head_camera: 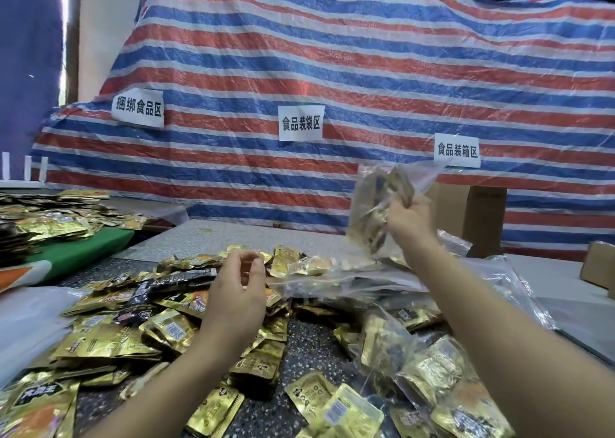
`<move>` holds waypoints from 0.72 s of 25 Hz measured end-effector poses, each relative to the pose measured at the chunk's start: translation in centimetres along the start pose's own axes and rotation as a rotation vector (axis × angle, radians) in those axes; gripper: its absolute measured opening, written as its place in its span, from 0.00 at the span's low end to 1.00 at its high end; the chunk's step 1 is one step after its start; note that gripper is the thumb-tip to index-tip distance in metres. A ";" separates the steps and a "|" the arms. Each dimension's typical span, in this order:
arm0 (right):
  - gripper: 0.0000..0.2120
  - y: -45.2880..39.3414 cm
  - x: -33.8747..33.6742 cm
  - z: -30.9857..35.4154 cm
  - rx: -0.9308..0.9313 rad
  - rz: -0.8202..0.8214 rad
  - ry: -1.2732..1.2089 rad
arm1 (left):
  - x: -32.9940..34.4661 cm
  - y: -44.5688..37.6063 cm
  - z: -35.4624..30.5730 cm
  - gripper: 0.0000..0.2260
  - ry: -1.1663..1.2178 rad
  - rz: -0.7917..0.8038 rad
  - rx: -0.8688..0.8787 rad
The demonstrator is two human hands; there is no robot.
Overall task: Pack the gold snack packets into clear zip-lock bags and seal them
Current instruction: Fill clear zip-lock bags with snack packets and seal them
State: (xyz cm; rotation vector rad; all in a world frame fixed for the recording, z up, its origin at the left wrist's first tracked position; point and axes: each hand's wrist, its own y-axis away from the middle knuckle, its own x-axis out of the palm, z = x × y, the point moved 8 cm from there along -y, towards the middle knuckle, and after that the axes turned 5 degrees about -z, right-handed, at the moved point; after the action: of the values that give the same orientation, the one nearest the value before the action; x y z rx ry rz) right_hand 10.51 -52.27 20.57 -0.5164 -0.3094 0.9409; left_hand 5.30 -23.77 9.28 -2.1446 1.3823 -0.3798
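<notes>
- My right hand (407,219) is up in the air, and its fingers (399,204) are squeezed tight around a clear bag (376,204) that has gold packets inside.
- That bag hangs from my fist, a bit crumpled and blurry, and its loose top sticks up past my fingers.
- My left hand (238,291) floats just above the pile. Its thumb and fingers are curled and a little apart, and I see nothing held between them.
- Right under that hand lie the gold snack packets (109,341), shiny and flat, spread all over the speckled bench (312,344). A few dark packets are mixed in.
- More clear bags (429,367) with gold packets in them lie by my right arm.
- Farther back I see a cardboard box (472,214) and a striped tarp (332,71) with white paper signs.
</notes>
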 end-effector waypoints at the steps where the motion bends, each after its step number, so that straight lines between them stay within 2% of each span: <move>1: 0.11 -1.2 -0.3 0.4 -0.120 -0.021 0.136 | 0.3 0.2 0.5 0.04 -0.020 0.011 -0.002; 4: 0.16 -2.6 -0.5 2.5 -0.642 -0.127 0.708 | 0.9 0.5 1.7 0.05 -0.031 0.036 -0.006; 5: 0.17 -2.5 0.1 2.4 -0.771 -0.128 0.911 | 1.1 0.6 2.2 0.06 -0.019 0.043 -0.018; 6: 0.20 -2.6 0.6 1.3 -0.813 -0.070 1.088 | 1.2 0.7 2.8 0.05 -0.020 0.048 -0.036; 8: 0.21 -2.9 1.5 -3.2 -0.660 0.153 1.363 | 1.4 0.8 4.1 0.05 -0.042 0.047 -0.069; 10: 0.18 -1.9 1.1 -8.9 -0.396 0.402 1.477 | 1.4 1.0 5.1 0.06 -0.036 0.051 -0.100; 11: 0.25 -1.6 0.8 -10.8 -0.322 0.464 1.482 | 1.4 1.2 5.5 0.06 -0.030 0.060 -0.117; 13: 0.40 -1.8 0.3 -12.0 -0.284 0.487 1.464 | 1.5 1.4 6.0 0.07 -0.030 0.067 -0.142; 18: 0.58 -2.1 0.8 -11.3 -0.290 0.523 1.354 | 1.6 2.0 6.0 0.05 -0.061 0.067 -0.143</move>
State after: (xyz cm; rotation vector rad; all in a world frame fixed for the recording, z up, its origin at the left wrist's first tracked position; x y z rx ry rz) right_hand 17.66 -55.85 12.32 -1.4113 0.9694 0.8448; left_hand 7.60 -24.03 3.15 -2.1973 1.4818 -0.1940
